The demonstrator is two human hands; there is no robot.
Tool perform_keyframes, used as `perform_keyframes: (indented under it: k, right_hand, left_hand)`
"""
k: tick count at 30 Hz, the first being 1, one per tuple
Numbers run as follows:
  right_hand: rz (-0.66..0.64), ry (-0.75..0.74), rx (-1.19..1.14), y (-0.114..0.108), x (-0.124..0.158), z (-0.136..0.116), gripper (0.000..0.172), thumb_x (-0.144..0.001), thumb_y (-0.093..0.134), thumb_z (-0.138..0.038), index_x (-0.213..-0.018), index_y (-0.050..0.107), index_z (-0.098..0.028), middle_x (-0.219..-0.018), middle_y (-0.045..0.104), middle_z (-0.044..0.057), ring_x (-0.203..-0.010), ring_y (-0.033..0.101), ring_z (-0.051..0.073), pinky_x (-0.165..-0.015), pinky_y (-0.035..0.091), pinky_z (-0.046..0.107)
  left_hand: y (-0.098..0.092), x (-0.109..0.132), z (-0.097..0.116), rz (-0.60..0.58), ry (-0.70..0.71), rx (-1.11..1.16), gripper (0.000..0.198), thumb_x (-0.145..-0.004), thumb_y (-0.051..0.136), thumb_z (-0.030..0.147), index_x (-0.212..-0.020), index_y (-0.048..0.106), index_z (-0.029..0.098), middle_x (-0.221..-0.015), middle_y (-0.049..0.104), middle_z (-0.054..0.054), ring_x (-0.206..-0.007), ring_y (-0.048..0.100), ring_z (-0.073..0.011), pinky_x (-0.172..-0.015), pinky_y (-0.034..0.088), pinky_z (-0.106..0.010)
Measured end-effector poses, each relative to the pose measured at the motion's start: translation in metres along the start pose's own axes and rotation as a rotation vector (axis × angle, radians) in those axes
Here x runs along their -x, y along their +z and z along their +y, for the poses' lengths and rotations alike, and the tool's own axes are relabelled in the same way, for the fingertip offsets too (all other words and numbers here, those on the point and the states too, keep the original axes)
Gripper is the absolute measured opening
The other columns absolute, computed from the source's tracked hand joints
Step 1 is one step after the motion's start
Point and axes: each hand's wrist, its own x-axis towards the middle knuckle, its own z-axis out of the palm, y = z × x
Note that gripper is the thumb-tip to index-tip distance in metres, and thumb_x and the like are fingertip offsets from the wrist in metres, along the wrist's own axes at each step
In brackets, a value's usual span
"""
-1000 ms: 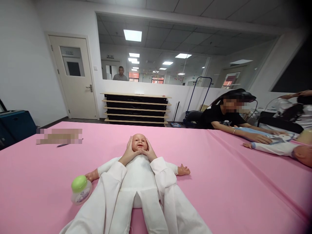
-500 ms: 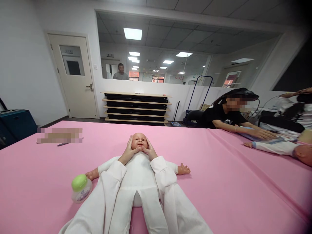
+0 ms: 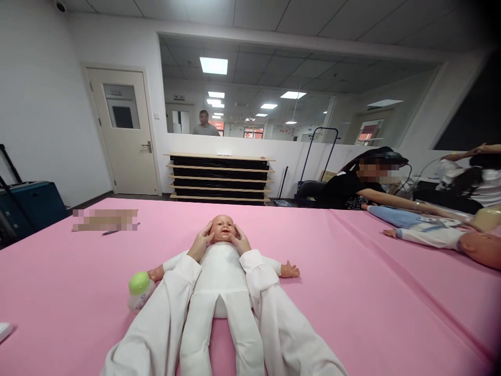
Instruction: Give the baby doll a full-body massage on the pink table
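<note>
A baby doll (image 3: 221, 266) in a white cloth suit lies on its back on the pink-covered table, arms spread and legs toward me. My left hand (image 3: 201, 241) rests against one side of the doll's head, fingers stretched along it and thumb near the cheek. On the opposite side, my right hand (image 3: 240, 239) lies against the other cheek, also with its fingers extended. The doll's face shows between them. Beside the doll's hand at my left stands a small clear jar (image 3: 140, 293) with a green lid, partly behind my sleeve.
A pen (image 3: 110, 231) lies near a blurred item (image 3: 105, 220) at the far left. White edge of an object (image 3: 4, 331) at the left. Across the table at right, a person in black (image 3: 366, 183) leans over another doll (image 3: 434, 237). Stacked boards (image 3: 221, 177) stand behind.
My thumbs have moved from the doll's chin outward and up along its cheeks. The view has tilted up slightly. The person at right has reached farther to the right.
</note>
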Motion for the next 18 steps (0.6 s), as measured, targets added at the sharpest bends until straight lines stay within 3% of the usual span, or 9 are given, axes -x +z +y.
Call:
perform_keyframes:
  k: [4,7,9,11,14,18]
  right_hand:
    - [0.051,0.024,-0.001,0.002,0.022,-0.021,0.082,-0.054,0.076,-0.031,-0.128,0.043,-0.017,-0.144,0.025,0.009,-0.135,0.018,0.026,-0.111,0.022,0.042]
    - [-0.029,0.078,-0.078,0.011,0.049,-0.044,0.062,-0.060,0.072,-0.031,-0.117,0.051,-0.016,-0.135,0.041,0.011,-0.132,0.028,0.027,-0.111,0.021,0.042]
    - [-0.159,0.145,-0.156,0.024,0.072,-0.062,0.049,-0.065,0.067,-0.032,-0.109,0.054,-0.013,-0.125,0.051,0.013,-0.124,0.041,0.027,-0.109,0.026,0.041]
    - [-0.294,0.229,-0.247,0.043,0.095,-0.077,0.042,-0.070,0.060,-0.032,-0.107,0.055,-0.013,-0.122,0.054,0.013,-0.118,0.048,0.025,-0.105,0.032,0.040]
    - [-0.433,0.348,-0.367,0.076,0.121,-0.087,0.035,-0.074,0.051,-0.029,-0.104,0.054,-0.011,-0.122,0.053,0.013,-0.115,0.051,0.022,-0.102,0.036,0.038]
    - [-0.475,0.658,-0.611,0.108,0.135,-0.064,0.032,-0.074,0.048,-0.021,-0.104,0.051,-0.010,-0.118,0.055,0.012,-0.110,0.055,0.018,-0.100,0.036,0.030]
  left_hand:
    - [-0.008,0.051,0.044,0.077,0.104,-0.194,0.059,-0.069,0.060,0.026,-0.126,0.049,0.017,-0.140,0.040,-0.010,-0.134,0.024,-0.0284,-0.112,0.015,-0.046]
    - [-0.026,0.113,0.073,0.117,0.279,-0.351,0.048,-0.072,0.058,0.021,-0.119,0.054,0.026,-0.136,0.045,0.000,-0.136,0.020,-0.0222,-0.114,0.008,-0.039]
    - [-0.043,0.150,0.080,0.333,0.535,-0.747,0.044,-0.079,0.049,0.020,-0.122,0.049,0.027,-0.135,0.044,-0.003,-0.134,0.024,-0.0237,-0.112,0.014,-0.046]
    - [-0.062,0.174,0.075,0.600,0.650,-0.974,0.042,-0.080,0.049,0.020,-0.122,0.046,0.024,-0.134,0.043,-0.008,-0.134,0.023,-0.0267,-0.110,0.016,-0.049]
    - [-0.084,0.184,0.058,0.776,0.542,-1.087,0.047,-0.080,0.050,0.029,-0.124,0.041,0.016,-0.139,0.030,-0.017,-0.134,0.019,-0.0331,-0.107,0.018,-0.055]
    - [-0.094,0.177,0.039,0.696,0.393,-0.974,0.063,-0.079,0.049,0.037,-0.133,0.026,0.013,-0.138,0.024,-0.019,-0.127,0.032,-0.0338,-0.099,0.035,-0.052]
